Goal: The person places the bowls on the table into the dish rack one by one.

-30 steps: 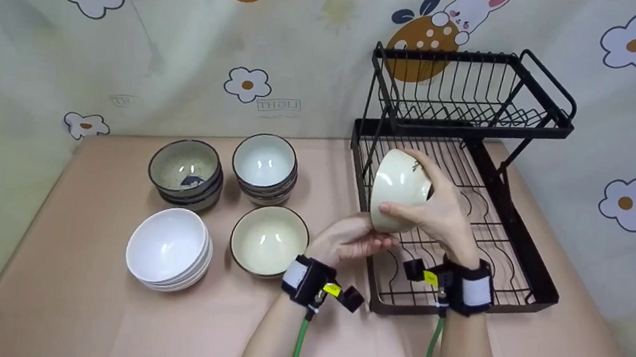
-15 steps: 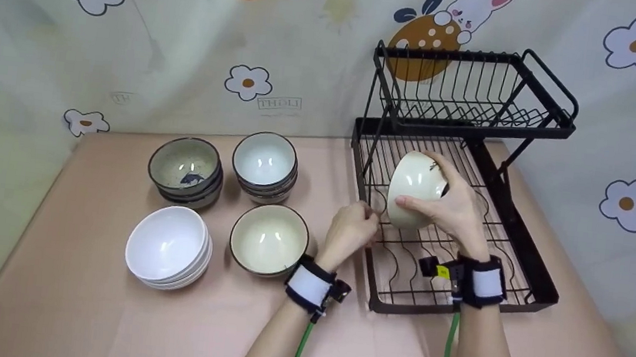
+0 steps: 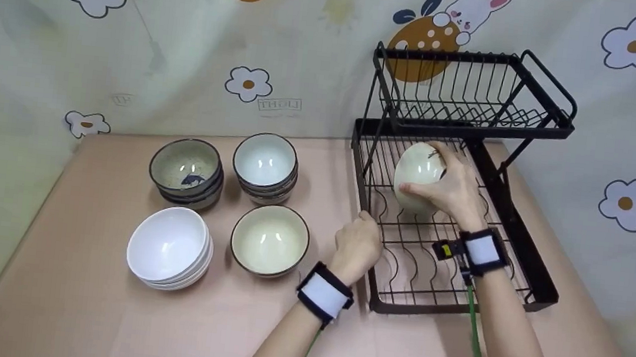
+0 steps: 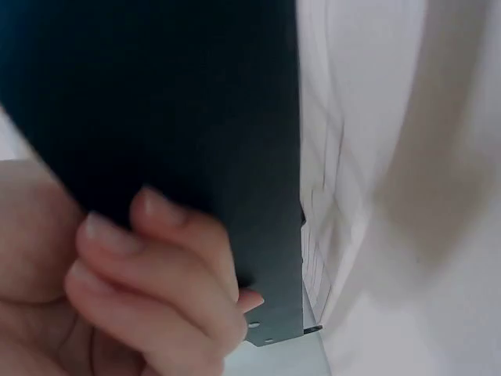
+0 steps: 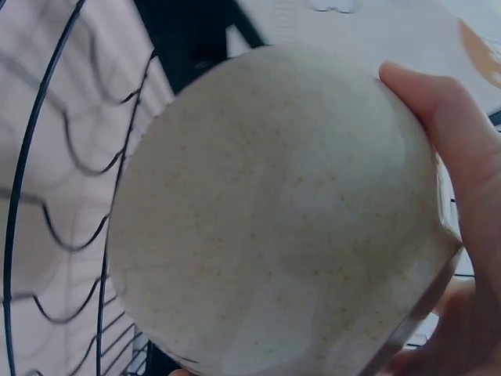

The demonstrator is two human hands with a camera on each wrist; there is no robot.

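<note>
A cream bowl (image 3: 416, 174) with a small dark mark is tipped on its side over the lower tier of a black two-tier dish rack (image 3: 527, 265). My right hand (image 3: 458, 193) grips it, thumb on the outer wall and fingers at its foot. In the right wrist view the bowl's speckled outside (image 5: 274, 211) fills the middle, beside the rack's wires (image 5: 102, 235); whether it touches them I cannot tell. At the rack's left side, my left hand (image 3: 358, 245) holds the rim with curled fingers. The left wrist view has those fingers (image 4: 172, 274) against the dark side panel (image 4: 235, 157).
Left of the rack stand a cream bowl (image 3: 270, 241), stacked white bowls (image 3: 169, 248), stacked grey bowls (image 3: 186, 167) and stacked dark-rimmed pale bowls (image 3: 265, 164). The rack's upper tier (image 3: 474, 100) overhangs the back of the lower one. A patterned cloth (image 3: 161, 38) hangs behind.
My left hand has left the bowl and taken hold of the rack's left rim. My right hand has carried the bowl rightward and farther back over the lower tier.
</note>
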